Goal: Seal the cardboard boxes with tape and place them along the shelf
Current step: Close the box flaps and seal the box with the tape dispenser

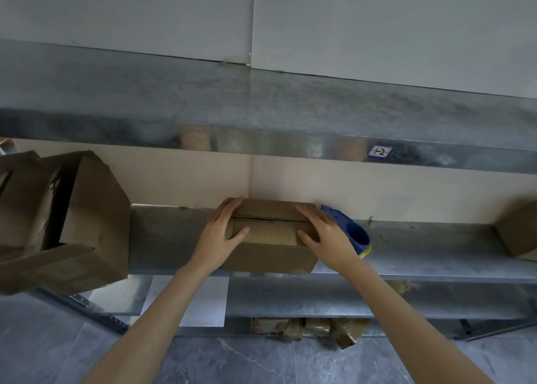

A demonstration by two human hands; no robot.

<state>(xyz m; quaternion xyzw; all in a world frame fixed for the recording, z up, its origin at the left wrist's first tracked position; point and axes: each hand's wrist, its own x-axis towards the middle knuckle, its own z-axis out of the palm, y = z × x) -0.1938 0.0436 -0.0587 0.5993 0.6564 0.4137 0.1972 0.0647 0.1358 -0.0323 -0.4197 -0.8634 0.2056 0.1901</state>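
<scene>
A small brown cardboard box (270, 238) stands on the metal shelf (421, 250), its top flaps closed with a dark seam showing across the top. My left hand (222, 232) grips its left end, fingers over the top and thumb on the front. Gripping the right end the same way is my right hand (322, 232). A blue tape dispenser (356, 234) with a yellow edge lies on the shelf just right of the box, partly hidden behind my right hand.
Large open cardboard boxes (84, 218) lie tipped at the shelf's left end. Another box (520, 232) sits at the far right. An upper shelf (261, 139) with a label overhangs. Crumpled tape and cardboard scraps (308, 328) lie on the floor under the shelf.
</scene>
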